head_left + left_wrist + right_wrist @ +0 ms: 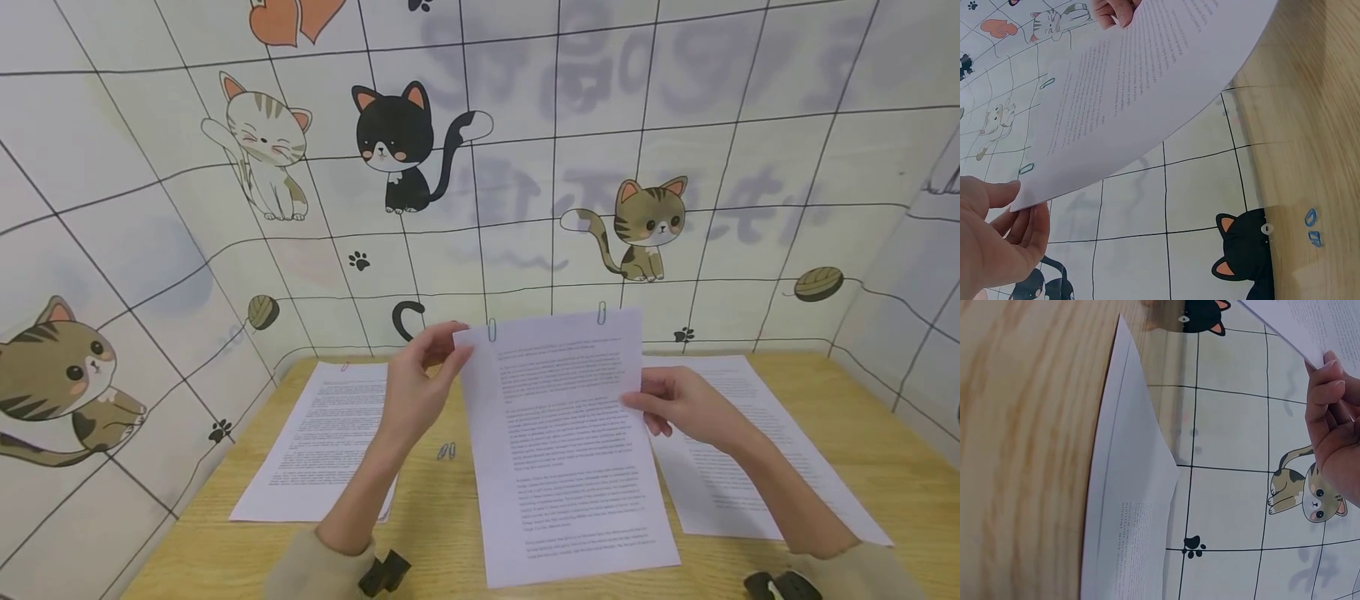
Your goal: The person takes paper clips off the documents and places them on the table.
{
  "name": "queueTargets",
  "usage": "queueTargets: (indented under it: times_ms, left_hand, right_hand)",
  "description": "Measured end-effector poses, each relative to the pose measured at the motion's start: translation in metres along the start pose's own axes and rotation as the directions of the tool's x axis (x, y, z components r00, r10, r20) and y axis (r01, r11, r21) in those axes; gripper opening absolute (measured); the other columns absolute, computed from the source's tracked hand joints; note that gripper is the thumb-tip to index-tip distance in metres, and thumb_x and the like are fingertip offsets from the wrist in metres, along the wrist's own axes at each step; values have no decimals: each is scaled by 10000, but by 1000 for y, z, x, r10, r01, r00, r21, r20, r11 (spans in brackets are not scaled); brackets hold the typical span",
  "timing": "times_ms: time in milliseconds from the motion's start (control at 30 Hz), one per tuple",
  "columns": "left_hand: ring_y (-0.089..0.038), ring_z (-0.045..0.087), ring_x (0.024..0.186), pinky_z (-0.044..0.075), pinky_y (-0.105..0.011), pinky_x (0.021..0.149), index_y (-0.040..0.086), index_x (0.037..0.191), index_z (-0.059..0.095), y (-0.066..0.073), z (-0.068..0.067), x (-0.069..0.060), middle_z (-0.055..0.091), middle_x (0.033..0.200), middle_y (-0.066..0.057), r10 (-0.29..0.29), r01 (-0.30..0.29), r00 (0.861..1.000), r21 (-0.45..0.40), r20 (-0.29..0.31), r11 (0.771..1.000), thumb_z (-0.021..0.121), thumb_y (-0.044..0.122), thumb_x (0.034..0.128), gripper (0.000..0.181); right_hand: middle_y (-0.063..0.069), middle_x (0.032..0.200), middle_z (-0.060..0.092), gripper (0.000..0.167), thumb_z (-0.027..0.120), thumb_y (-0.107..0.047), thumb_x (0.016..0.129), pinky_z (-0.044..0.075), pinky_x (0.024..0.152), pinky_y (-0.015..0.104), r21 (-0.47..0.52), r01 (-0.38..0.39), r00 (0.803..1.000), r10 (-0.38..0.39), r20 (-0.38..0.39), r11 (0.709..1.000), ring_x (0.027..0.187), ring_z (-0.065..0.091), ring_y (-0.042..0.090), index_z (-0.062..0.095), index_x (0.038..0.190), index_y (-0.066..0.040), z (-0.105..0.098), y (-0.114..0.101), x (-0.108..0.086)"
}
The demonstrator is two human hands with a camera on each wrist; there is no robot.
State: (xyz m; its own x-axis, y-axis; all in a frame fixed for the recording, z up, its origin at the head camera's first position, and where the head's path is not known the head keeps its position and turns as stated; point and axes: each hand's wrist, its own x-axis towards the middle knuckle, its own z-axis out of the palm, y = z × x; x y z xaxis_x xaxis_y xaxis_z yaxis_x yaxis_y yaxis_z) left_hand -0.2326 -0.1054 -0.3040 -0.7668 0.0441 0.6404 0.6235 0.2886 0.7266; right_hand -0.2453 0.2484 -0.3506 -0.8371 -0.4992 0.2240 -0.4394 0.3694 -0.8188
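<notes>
Beige sleeves (318,571) hung over the near part of the desk (427,533). Beyond them, over the desk's middle, a printed paper (570,450) was held up: the left hand (420,383) pinched its top left corner, and the right hand (678,404) pinched its right edge. Two green clips (492,330) sat on its top edge. Left of it lay two blue clips (452,451). Toward the desk's left edge lay a printed pile (322,442), toward its right edge printed pages (731,458), both reaching near the back edge, where a cat-patterned wall covering (517,258) rose.
</notes>
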Motion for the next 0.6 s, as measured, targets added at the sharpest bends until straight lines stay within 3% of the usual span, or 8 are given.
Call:
queueTargets:
  times_ms: [233, 600]
  left_hand:
    - [-216, 669, 835, 532, -244, 776, -3, 1125, 711, 5, 8, 6, 722, 1094, -103, 67, -67, 998, -15, -3, 998, 722, 23, 925, 202]
    - [-166, 661, 867, 501, -250, 759, 38, 964, 742, 9, 13, 9, 736, 958, -40, 128, -129, 992, 56, 13, 990, 770, 73, 895, 82]
  right_hand:
    - [114, 688, 617, 227, 626, -78, 999, 391, 456, 261, -10, -21, 1000, 21, -2, 1000, 500, 490, 181, 632, 1196, 35, 0, 0, -1]
    - [51, 649, 589, 204, 651, -93, 985, 356, 452, 244, -37, -53, 998, 53, -23, 998, 498, 483, 159, 654, 1157, 16, 0, -4, -1]
